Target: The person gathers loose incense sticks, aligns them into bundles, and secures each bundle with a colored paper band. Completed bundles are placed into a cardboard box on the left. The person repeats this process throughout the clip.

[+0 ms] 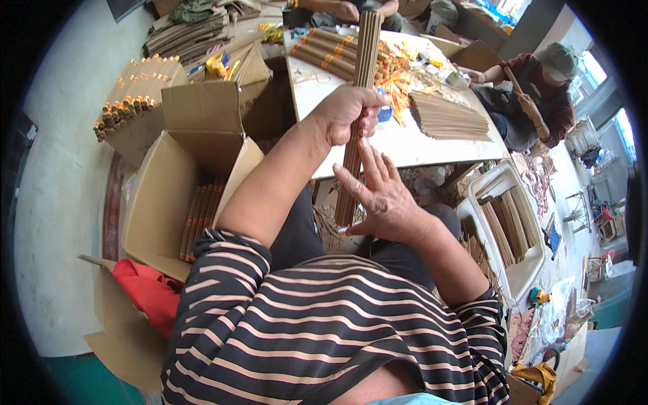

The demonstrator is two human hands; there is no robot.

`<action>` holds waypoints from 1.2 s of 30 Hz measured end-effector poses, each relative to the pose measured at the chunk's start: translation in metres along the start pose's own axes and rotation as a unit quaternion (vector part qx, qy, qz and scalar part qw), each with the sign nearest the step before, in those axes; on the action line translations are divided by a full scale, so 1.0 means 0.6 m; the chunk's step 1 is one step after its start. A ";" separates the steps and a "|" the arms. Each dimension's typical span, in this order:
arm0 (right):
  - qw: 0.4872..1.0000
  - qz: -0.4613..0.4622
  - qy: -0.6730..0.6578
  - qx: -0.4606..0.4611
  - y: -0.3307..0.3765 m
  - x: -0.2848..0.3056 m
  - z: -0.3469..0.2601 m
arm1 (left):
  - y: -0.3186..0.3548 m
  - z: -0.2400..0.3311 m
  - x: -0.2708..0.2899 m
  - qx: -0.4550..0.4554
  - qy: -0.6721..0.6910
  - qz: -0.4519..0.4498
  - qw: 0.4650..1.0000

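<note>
A bundle of long, thin brown sticks (368, 54) is held nearly upright over the table's near edge, its lower end reaching down above my lap. My left hand (347, 115) is closed round the middle of it. Beside the lower half, my right hand (388, 202) has its fingers spread, with the fingertips close to the sticks; whether they touch cannot be made out. Behind my left hand, a blue tape roll (384, 108) lies on the white table (324, 91). A fanned stack of loose brown sticks (449, 118) lies to the right of it.
Banded bundles (324, 54) and orange-yellow paper strips (398, 74) cover the table's far part. An open cardboard box (152, 196) with bundles inside stands at my left. A white bin (523, 270) of sticks is at my right. Another person (533, 101) sits beyond the table's right side.
</note>
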State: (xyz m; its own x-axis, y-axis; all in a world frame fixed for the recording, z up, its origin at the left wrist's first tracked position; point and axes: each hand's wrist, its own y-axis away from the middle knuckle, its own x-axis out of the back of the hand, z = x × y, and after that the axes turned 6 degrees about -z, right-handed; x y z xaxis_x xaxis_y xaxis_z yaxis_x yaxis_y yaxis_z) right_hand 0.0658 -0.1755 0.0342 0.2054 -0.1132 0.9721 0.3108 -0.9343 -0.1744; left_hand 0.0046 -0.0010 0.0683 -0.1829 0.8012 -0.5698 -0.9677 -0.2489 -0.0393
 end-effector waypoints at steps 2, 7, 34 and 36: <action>1.000 0.003 0.013 0.001 0.000 0.003 -0.006 | 0.009 0.003 -0.006 -0.002 0.005 -0.001 1.000; 1.000 -0.012 0.013 0.015 0.002 0.007 -0.017 | 0.026 0.007 -0.017 -0.005 0.008 0.016 1.000; 0.943 0.289 -0.157 -0.052 -0.011 0.095 0.111 | 0.011 -0.072 -0.036 0.074 -0.122 0.025 0.989; 0.836 0.350 -0.406 -0.114 -0.028 0.087 0.123 | 0.007 -0.075 -0.045 0.087 -0.154 0.027 0.984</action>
State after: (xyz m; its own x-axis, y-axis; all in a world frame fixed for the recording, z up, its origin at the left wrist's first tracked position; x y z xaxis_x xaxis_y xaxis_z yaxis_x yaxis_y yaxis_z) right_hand 0.1400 -0.1409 0.0764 0.8549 -0.4785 0.2005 -0.3152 -0.7859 -0.5319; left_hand 0.0135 -0.0483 0.0466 -0.2527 0.9232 -0.2895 -0.9652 -0.2199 0.1412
